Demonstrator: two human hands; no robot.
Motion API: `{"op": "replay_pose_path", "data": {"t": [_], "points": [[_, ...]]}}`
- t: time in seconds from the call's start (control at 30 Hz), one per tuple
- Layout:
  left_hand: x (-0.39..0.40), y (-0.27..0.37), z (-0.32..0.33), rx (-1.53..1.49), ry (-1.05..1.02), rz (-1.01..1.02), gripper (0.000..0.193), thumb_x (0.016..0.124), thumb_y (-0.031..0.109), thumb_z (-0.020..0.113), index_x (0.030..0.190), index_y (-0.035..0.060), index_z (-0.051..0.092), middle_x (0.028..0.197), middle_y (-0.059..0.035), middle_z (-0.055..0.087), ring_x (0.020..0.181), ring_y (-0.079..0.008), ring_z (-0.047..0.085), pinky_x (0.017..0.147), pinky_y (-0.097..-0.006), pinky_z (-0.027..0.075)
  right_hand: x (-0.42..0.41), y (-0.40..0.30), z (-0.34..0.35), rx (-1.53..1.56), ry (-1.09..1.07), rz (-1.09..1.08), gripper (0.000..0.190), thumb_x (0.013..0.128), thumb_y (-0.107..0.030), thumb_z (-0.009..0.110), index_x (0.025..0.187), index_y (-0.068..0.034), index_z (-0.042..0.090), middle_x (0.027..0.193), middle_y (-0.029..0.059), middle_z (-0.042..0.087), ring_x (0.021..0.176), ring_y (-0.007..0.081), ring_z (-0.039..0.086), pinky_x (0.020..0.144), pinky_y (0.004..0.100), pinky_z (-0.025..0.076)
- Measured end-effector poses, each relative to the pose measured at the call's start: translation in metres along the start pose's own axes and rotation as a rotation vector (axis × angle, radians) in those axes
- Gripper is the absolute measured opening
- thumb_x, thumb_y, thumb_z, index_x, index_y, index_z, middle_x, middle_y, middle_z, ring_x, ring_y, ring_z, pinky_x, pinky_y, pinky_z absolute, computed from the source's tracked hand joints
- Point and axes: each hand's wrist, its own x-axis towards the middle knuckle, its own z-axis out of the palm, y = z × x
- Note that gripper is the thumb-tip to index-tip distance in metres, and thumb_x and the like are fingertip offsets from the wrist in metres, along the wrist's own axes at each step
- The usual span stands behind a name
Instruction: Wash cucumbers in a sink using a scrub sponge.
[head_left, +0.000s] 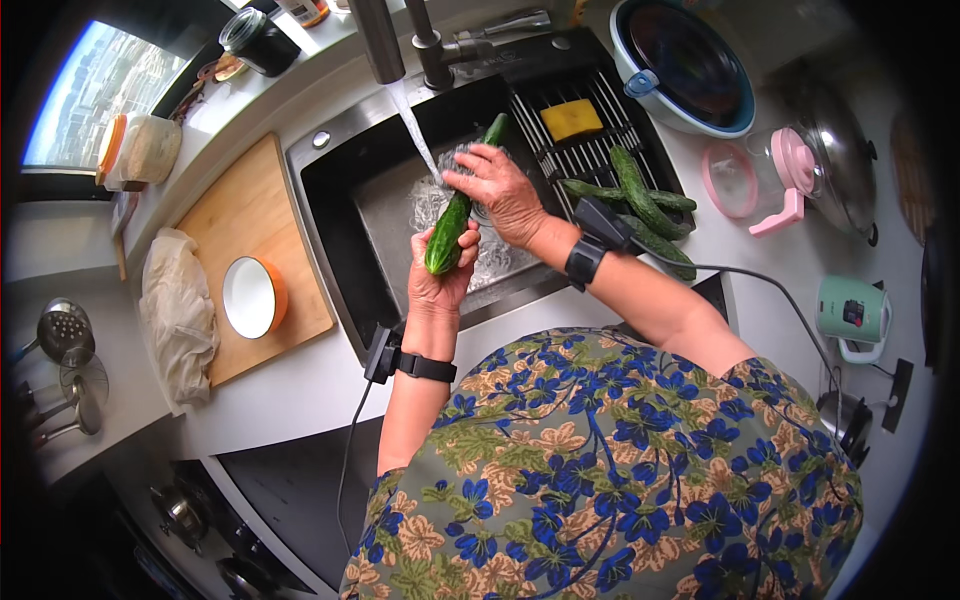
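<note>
My left hand (442, 259) grips the near end of a green cucumber (448, 238) held slanting over the black sink (375, 217). Across the cucumber's middle lie the curved fingers of my right hand (499, 184). Its far tip sticks out beyond them. A stream of water (414, 124) falls from the dark faucet (379, 45) beside my right fingertips. Around those fingers is a shiny grey patch; whether it is splash or a wire scourer, I cannot tell. Several other cucumbers (637, 187) lie to the right, some partly on the drain rack (547, 161).
A yellow sponge (571, 120) rests on the rack. Left of the sink, an orange bowl (255, 298) stands on a wooden cutting board (300, 315) beside a crumpled plastic bag (176, 315). Cables (772, 277) trail from both wrist devices. A pink-lidded pitcher (765, 180) is at right.
</note>
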Motion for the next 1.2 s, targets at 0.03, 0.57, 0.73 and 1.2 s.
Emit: {"op": "replay_pose_path", "data": {"t": [0.03, 0.57, 0.73, 1.2], "points": [[0.0, 0.001, -0.002, 0.0, 0.0, 0.003, 0.045, 0.085, 0.021, 0.039, 0.114, -0.0137, 0.037, 0.097, -0.0217, 0.046, 0.072, -0.0183, 0.043, 0.051, -0.0241, 0.038, -0.003, -0.011, 0.002, 0.205, -0.001, 0.095, 0.04, 0.066, -0.002, 0.059, 0.104, -0.013, 0.063, 0.112, 0.0083, 0.056, 0.112, 0.0276, 0.046, 0.094, 0.0357, 0.04], [-0.002, -0.009, 0.006, 0.107, -0.079, 0.037, 0.046, 0.085, 0.021, 0.039, 0.114, -0.0145, 0.037, 0.1, -0.0213, 0.046, 0.073, -0.0182, 0.043, 0.054, -0.0254, 0.04, 0.017, 0.022, -0.029, 0.111, 0.337, 0.298, 0.073, 0.062, 0.007, 0.059, 0.129, -0.013, 0.042, 0.12, 0.0096, 0.051, 0.11, 0.0247, 0.049, 0.097, 0.0314, 0.037], [0.003, -0.009, -0.002, 0.105, -0.006, -0.042, 0.044, 0.086, 0.021, 0.038, 0.115, -0.0116, 0.038, 0.1, -0.0202, 0.05, 0.073, -0.0186, 0.044, 0.054, -0.0261, 0.039, 0.022, 0.009, -0.018, 1.16, 0.036, 0.535, 0.066, 0.064, 0.008, 0.057, 0.126, -0.012, 0.045, 0.111, 0.0008, 0.054, 0.093, 0.0076, 0.051, 0.085, 0.0218, 0.043], [0.005, -0.011, -0.013, 0.313, 0.103, -0.109, 0.028, 0.087, 0.035, 0.05, 0.096, 0.0081, 0.05, 0.082, -0.0047, 0.051, 0.064, -0.0168, 0.044, 0.048, -0.0241, 0.033, -0.013, -0.013, -0.016, 0.68, -0.205, 0.546, 0.043, 0.058, -0.008, 0.068, 0.1, -0.015, 0.063, 0.131, 0.0203, 0.041, 0.115, 0.0225, 0.048, 0.086, 0.0267, 0.042]]}}
